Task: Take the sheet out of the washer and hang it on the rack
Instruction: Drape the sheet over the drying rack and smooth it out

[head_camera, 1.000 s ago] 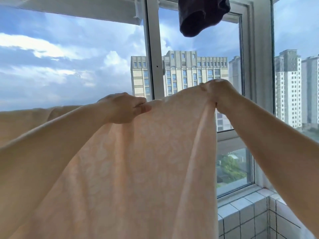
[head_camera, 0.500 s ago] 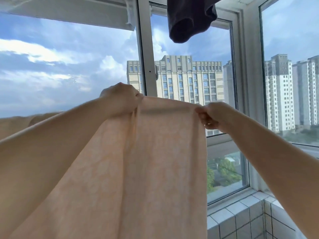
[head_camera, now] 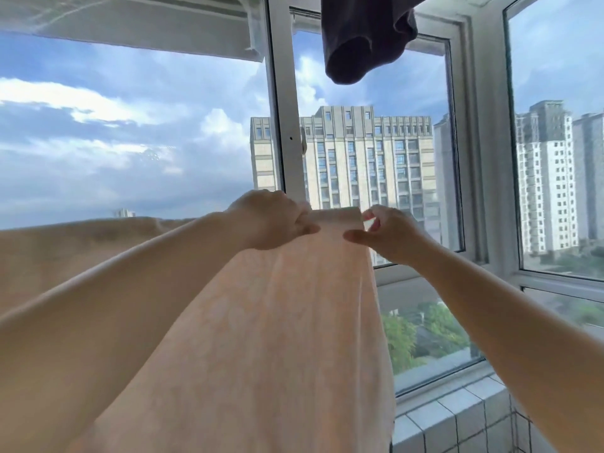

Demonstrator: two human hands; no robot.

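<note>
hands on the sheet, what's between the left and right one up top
In the head view, a short bunched stretch of the peach sheet's top edge spans from the left hand to the right hand; nothing else lies between.

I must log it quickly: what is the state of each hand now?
Left hand: closed, gripping the top edge of the sheet.
Right hand: fingers loosely curled at the sheet's edge; a grip cannot be told.

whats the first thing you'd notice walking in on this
A peach sheet fills the lower middle, its top edge held up by the left hand and right hand close together. A dark garment hangs at the top, and tall buildings show through the window.
</note>
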